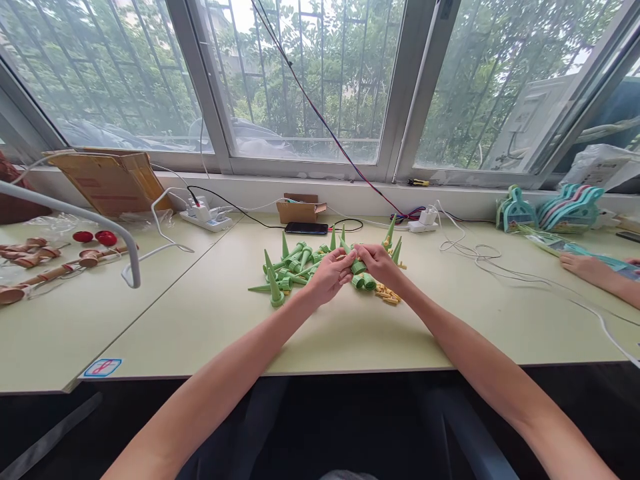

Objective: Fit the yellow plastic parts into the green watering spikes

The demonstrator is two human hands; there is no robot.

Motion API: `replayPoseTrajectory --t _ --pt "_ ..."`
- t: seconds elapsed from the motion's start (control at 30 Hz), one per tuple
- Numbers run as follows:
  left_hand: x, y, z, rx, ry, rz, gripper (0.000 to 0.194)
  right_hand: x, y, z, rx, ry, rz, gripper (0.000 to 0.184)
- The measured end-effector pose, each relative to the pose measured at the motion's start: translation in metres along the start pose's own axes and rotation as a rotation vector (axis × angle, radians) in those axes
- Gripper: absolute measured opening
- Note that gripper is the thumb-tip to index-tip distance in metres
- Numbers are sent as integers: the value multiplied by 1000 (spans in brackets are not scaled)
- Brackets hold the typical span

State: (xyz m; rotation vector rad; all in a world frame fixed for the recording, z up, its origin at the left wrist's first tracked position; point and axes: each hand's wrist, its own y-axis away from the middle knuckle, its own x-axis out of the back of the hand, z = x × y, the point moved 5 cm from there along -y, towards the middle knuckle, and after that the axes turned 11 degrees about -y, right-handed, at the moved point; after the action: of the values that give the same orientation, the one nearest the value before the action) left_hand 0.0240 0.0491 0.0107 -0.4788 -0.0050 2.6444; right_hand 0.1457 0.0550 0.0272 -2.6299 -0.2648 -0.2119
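Observation:
Over the middle of the table, my left hand [333, 273] and my right hand [379, 263] meet, fingers closed on one green plastic spike [359, 267] with a wide ribbed end. My fingers cover part of it, so the exact grip on each side is partly hidden. To the left lies a loose pile of similar green spikes [275, 292], some standing point up. Under my right hand are more green pieces [369, 282] with round open ends. Small yellow plastic pieces [388, 294] lie beside these.
Behind the pile are a black phone [307, 229] and a small open cardboard box [301, 211]. White cables [487, 253] cross the table on the right, near another person's hand [586, 265]. Wooden pieces [47, 275] and a white metal bar [90, 217] are at left.

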Motion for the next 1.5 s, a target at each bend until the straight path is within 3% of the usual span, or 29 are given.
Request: replayPoseTrajectory --t 0.17,0.5,0.7,0.8,0.93,1.2,1.5 --pt "-1 -1 -1 39 44 -28 46 0 1 -8 57 66 3 50" --pt "-2 3 8 -182 -248 -17 46 0 0 5 -31 -43 -14 48" --pt "-1 4 11 -278 -406 40 42 -2 -1 8 -30 -87 13 48" --pt "2 2 10 -263 -413 107 43 -3 -2 12 -28 -89 77 51" --pt "7 0 9 -209 -381 209 45 -11 -2 14 -7 -112 32 53" --pt "11 2 14 -193 -428 274 42 -15 5 -11 214 241 -50 41" --pt "13 -1 11 -169 -449 181 51 -21 9 -12 346 437 -73 35"
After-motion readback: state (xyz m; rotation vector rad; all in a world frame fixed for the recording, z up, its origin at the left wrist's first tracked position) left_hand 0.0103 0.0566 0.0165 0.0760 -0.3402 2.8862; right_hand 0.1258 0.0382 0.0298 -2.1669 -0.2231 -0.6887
